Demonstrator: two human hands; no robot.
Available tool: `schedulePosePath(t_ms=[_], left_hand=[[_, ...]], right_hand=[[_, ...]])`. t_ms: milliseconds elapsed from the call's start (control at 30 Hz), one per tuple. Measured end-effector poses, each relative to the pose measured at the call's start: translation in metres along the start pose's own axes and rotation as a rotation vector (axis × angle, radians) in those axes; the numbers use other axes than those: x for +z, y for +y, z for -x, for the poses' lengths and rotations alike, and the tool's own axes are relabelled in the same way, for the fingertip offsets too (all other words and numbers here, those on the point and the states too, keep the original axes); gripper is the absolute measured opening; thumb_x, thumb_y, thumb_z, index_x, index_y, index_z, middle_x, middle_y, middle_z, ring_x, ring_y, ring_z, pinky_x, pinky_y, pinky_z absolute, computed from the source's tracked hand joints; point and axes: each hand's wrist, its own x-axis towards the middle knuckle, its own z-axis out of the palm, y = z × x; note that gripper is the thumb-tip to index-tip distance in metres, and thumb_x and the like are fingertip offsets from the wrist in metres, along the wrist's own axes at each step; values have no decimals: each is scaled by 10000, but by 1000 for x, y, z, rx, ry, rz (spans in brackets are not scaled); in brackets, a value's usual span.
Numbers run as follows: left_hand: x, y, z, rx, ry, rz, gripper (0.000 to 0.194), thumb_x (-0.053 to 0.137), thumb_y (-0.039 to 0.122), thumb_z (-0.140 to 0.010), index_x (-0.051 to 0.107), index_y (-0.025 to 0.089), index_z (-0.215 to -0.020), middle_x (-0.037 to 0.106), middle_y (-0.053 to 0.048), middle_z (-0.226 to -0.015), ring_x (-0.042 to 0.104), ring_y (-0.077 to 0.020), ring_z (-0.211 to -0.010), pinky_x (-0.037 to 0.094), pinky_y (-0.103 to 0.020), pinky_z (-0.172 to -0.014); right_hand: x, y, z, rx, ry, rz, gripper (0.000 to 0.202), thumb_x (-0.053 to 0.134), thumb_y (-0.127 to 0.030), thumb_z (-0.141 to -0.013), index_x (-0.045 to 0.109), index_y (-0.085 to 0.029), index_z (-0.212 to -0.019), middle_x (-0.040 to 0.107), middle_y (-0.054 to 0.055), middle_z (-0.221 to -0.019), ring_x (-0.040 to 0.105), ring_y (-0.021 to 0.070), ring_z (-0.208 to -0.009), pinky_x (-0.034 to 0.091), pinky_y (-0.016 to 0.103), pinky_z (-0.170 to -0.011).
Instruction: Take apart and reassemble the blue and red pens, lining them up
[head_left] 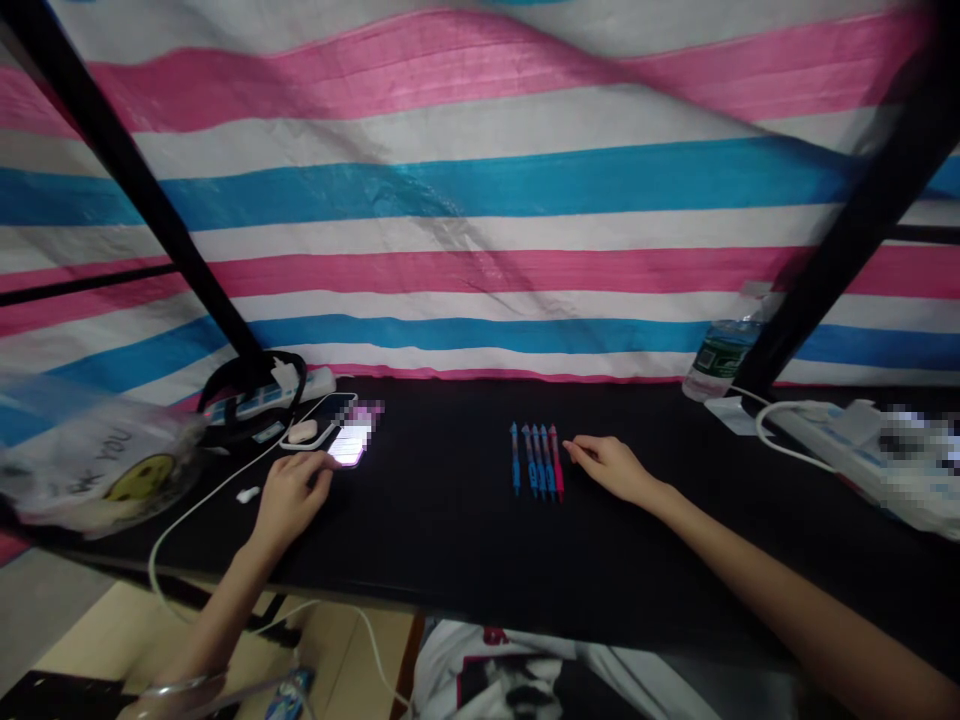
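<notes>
My left hand (294,497) rests on the black table, fingers loosely bent and thumb apart, with nothing in it. Its fingertips are at the near end of a lit phone (350,445); whether they press on it I cannot tell. Right of the table's middle, several blue pens (533,462) lie side by side, pointing away from me. A red pen (556,463) closes the row on the right. Just beside it, my right hand (613,466) lies on the table, holding nothing, its forefinger reaching toward the red pen and its other fingers partly hidden.
Behind my left hand are a power strip (322,382), a black headband-like loop (296,385) and white cables. A clear plastic bag (105,465) lies far left, near a white earbud (247,495). At right stand a water bottle (720,355) and another power strip (847,450). Striped sheeting hangs behind.
</notes>
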Motion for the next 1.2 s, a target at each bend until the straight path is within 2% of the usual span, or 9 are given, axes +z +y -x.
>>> schedulePosePath(t_ms=[167,267,333,467,600,700,833,1000,1200], left_hand=[[4,-1,-4,-11,-28,-7,280,311,295,-850,556,181,-925,633,-76,-989,563,-219,-948,354,-360,-886],[9,2,-11,-36,-56,-35,370,277,343,-879,505,143,-1090,595,-123,-1115,543,-258,-1027,362,-379,-881],[12,9,-18,-32,-12,-51,453,277,380,-885,407,122,-1234,525,-149,-1235,480,-282,-1135,343,-398,-916],[17,45,-39,136,10,-18,494,284,396,-896,351,109,-1293,444,-160,-1327,391,-257,-1235,285,-401,-991],[17,102,-63,328,-64,63,415,276,387,-912,434,178,-1233,462,-122,-1321,406,-228,-1224,264,-420,-1000],[18,143,-79,473,-147,104,360,282,379,-916,541,198,-1088,527,-103,-1251,440,-218,-1191,221,-439,-1014],[27,185,-91,573,-238,171,337,294,378,-920,537,198,-1070,554,-97,-1207,434,-218,-1195,248,-430,-985],[41,216,-90,623,-269,262,357,292,404,-919,505,208,-1129,515,-98,-1253,436,-219,-1188,262,-406,-982],[55,223,-77,622,-315,361,472,278,477,-909,358,254,-1317,301,-101,-1432,253,-236,-1318,237,-433,-1024]], right_hand=[[0,0,0,4,-5,1,404,332,-443,-885,525,-196,-630,463,-33,-486,437,111,-464,270,234,-497],[0,1,0,-1,-2,-1,403,333,-439,-884,527,-194,-629,469,-29,-490,439,112,-465,266,234,-494],[1,1,0,-6,4,0,399,334,-438,-882,527,-194,-632,464,-29,-492,437,112,-465,265,235,-493],[2,2,0,-15,14,3,402,323,-443,-883,522,-196,-636,465,-26,-500,437,115,-470,265,236,-495],[3,2,0,-24,19,2,415,314,-457,-885,512,-197,-630,469,-21,-502,442,118,-477,267,236,-496],[2,1,0,-27,25,5,408,316,-452,-887,512,-198,-635,480,-21,-514,443,117,-484,269,234,-502],[1,-1,0,-27,30,11,380,335,-427,-888,515,-198,-645,475,-26,-519,435,112,-482,270,231,-503],[0,-1,0,-20,32,4,357,354,-409,-882,558,-200,-676,487,-26,-523,439,109,-479,275,231,-496],[0,0,1,-39,6,-14,309,436,-409,-841,604,-263,-1055,565,-30,-613,492,112,-519,320,223,-516]])
